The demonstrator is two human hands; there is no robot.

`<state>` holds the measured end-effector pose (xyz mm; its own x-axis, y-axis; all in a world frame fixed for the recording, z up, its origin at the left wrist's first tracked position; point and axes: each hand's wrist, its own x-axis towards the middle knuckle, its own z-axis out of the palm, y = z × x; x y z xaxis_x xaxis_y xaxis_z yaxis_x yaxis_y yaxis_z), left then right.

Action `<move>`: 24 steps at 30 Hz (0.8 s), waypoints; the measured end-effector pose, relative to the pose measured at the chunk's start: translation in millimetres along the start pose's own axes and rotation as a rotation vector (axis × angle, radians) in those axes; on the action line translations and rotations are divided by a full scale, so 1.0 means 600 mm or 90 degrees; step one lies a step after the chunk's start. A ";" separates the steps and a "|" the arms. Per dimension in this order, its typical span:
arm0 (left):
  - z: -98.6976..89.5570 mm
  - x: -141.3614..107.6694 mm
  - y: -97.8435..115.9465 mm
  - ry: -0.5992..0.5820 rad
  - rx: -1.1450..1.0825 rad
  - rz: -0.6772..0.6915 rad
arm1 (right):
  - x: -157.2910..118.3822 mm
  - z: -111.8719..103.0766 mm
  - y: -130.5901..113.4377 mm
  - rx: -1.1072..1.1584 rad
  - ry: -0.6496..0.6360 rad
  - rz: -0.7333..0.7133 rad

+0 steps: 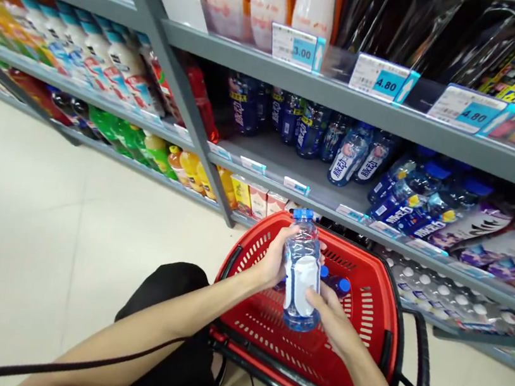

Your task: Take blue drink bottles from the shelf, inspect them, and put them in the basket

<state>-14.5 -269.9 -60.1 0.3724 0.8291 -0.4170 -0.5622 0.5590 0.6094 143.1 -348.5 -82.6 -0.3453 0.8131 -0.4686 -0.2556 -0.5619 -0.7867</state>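
A clear blue-tinted bottle with a blue cap and a pale label (pixel 303 282) is held tilted above a red shopping basket (pixel 260 340). My left hand (pixel 278 253) grips its upper left side, near the neck. On its lower right side is my right hand (pixel 328 305), with the thumb pressed on the label and the other fingers partly hidden behind the bottle. Inside the basket, partly covered by the held bottle and my hands, lie dark bottles with blue caps (pixel 338 285).
Beyond the basket, a grey shelf (pixel 281 158) bears upright blue bottles (pixel 350 153) and more bottles lying to the right (pixel 410 195). Price tags line the shelf edges. A black basket handle (pixel 421 350) sticks out at the right. A dark cord (pixel 70 363) crosses my left forearm.
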 end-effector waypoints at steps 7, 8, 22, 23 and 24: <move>-0.004 0.006 -0.004 -0.108 0.040 0.047 | -0.008 -0.010 -0.001 -0.093 0.062 -0.042; -0.005 0.006 -0.005 -0.116 0.056 0.052 | -0.007 -0.012 0.002 -0.102 0.065 -0.047; -0.003 -0.003 -0.007 -0.126 0.053 0.045 | -0.030 0.005 -0.009 -0.376 0.156 -0.092; -0.002 -0.003 -0.007 -0.123 0.047 0.038 | -0.032 0.007 -0.011 -0.393 0.161 -0.093; -0.002 -0.003 -0.007 -0.121 0.044 0.032 | -0.033 0.008 -0.012 -0.399 0.162 -0.095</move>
<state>-13.8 -273.9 -62.6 0.4813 0.8391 -0.2534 -0.5347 0.5101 0.6737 147.5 -361.1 -65.7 -0.1051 0.9281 -0.3573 0.3130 -0.3101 -0.8977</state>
